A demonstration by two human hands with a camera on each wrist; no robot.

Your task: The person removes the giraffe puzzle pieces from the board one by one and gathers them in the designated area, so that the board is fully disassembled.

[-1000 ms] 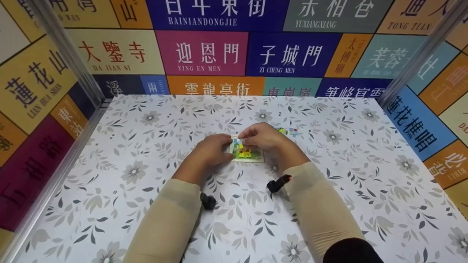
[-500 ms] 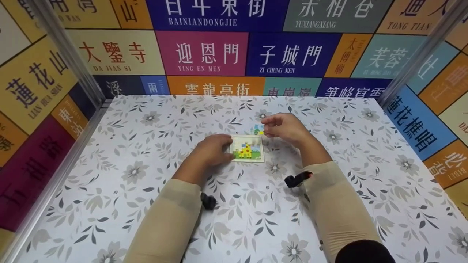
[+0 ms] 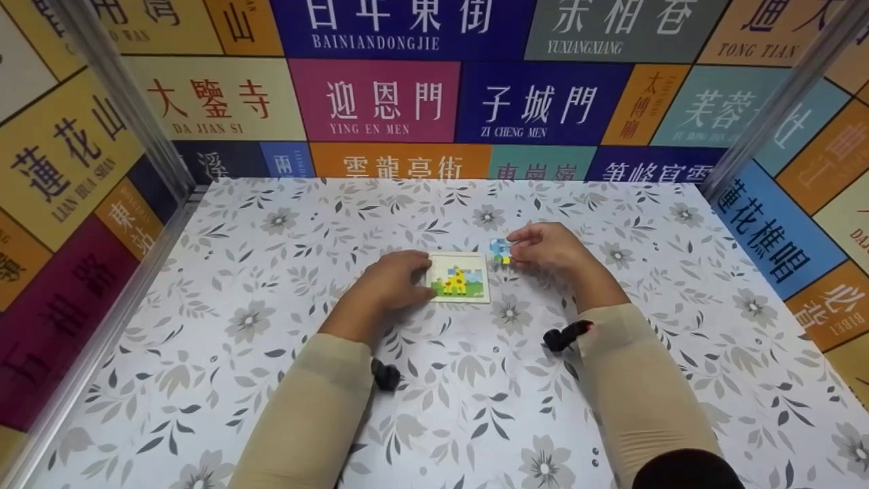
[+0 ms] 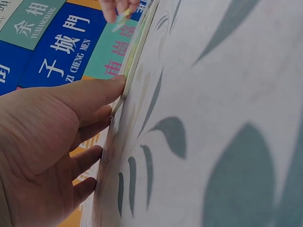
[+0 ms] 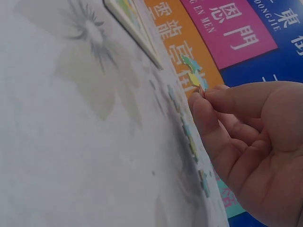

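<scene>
A small cream puzzle frame (image 3: pixel 487 278) lies flat, partly filled with a giraffe picture; its upper part is bare. The left hand (image 3: pixel 394 280) grips its left side, the thumb (image 4: pixel 102 94) at the near corner and a finger at the far one. Just beyond the frame's right side, the right hand (image 3: pixel 557 252) pinches a puzzle piece (image 3: pixel 500 250) of blue, green and yellow between thumb and fingertips. In the right wrist view this piece (image 5: pixel 191 65) is held above the table.
Several loose pieces (image 5: pixel 191 142) lie on the table under the right hand in the right wrist view; the hand hides them from the head view. A floral cloth (image 3: pixel 434 407) covers the table, with sign-patterned panels (image 3: pixel 380 102) behind and at both sides.
The right hand has moved away from the frame to the right, and a blue, green and yellow piece shows in its fingertips, now turned. The left hand has stayed at the frame.
</scene>
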